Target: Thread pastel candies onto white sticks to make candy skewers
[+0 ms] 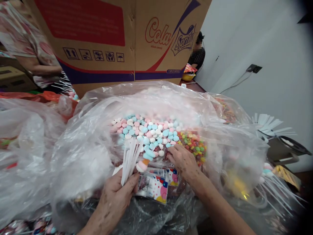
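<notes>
My left hand (pixel 119 189) is closed around a bundle of white sticks (pixel 130 156) that point upward. Beside its thumb is a short row of soft candies (pixel 142 165) in pink, white, orange and blue; the stick through them, if any, is hidden. My right hand (pixel 183 163) reaches into the candy, fingers curled and pressed together at the edge of the pile; what they pinch, if anything, I cannot make out. Round pink, blue and white candies (pixel 154 132) lie in front of both hands. Small ring-shaped gummies (pixel 195 145) in red, green and yellow lie right of them.
Clear plastic bags (pixel 80 156) surround the candy. A tall cardboard carton (pixel 137 62) stands behind. Printed packets (pixel 154 187) lie between my hands. More white sticks (pixel 266 124) and finished candy sticks (pixel 276 186) are at right. Two other people are in the background.
</notes>
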Action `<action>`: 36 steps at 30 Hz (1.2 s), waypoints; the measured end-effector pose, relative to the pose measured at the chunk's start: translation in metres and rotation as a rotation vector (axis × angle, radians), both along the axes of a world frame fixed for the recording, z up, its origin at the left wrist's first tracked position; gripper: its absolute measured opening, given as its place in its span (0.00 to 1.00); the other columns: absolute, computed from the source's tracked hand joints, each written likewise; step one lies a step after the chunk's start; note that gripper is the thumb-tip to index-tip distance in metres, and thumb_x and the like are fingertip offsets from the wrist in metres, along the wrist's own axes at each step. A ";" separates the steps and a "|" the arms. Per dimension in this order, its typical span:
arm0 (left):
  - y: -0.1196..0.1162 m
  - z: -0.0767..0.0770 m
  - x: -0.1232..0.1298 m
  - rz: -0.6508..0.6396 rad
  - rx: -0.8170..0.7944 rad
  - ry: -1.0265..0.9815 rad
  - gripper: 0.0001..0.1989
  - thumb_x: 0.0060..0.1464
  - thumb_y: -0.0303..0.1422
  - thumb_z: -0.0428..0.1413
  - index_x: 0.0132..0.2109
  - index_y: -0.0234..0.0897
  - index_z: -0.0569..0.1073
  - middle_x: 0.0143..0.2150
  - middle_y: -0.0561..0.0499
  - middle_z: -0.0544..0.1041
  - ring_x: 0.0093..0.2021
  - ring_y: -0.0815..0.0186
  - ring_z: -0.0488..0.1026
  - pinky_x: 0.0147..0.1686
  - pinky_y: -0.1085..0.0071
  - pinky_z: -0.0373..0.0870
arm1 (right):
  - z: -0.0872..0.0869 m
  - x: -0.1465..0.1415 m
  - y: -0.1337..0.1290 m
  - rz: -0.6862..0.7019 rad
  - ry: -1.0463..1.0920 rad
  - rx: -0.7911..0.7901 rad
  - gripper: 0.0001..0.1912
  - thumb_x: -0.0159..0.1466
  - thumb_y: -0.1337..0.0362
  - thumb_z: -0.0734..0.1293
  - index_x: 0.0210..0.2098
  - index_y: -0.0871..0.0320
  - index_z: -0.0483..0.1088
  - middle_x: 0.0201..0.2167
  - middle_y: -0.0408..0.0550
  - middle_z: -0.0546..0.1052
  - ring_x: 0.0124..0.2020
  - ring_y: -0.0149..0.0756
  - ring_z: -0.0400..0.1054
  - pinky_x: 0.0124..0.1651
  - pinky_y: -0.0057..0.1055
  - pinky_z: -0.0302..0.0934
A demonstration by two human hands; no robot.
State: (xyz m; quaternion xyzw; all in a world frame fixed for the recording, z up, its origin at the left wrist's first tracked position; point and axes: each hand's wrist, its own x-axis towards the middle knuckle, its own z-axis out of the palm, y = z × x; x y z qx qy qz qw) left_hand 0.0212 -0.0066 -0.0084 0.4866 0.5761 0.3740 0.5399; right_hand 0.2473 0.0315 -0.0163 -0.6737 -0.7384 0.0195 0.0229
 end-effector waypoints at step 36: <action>0.001 -0.002 0.001 -0.272 0.073 0.178 0.12 0.59 0.38 0.49 0.35 0.38 0.75 0.22 0.58 0.63 0.25 0.66 0.59 0.25 0.73 0.56 | -0.010 -0.025 -0.025 0.021 0.989 0.349 0.10 0.61 0.70 0.63 0.41 0.55 0.73 0.37 0.46 0.75 0.34 0.33 0.71 0.38 0.28 0.67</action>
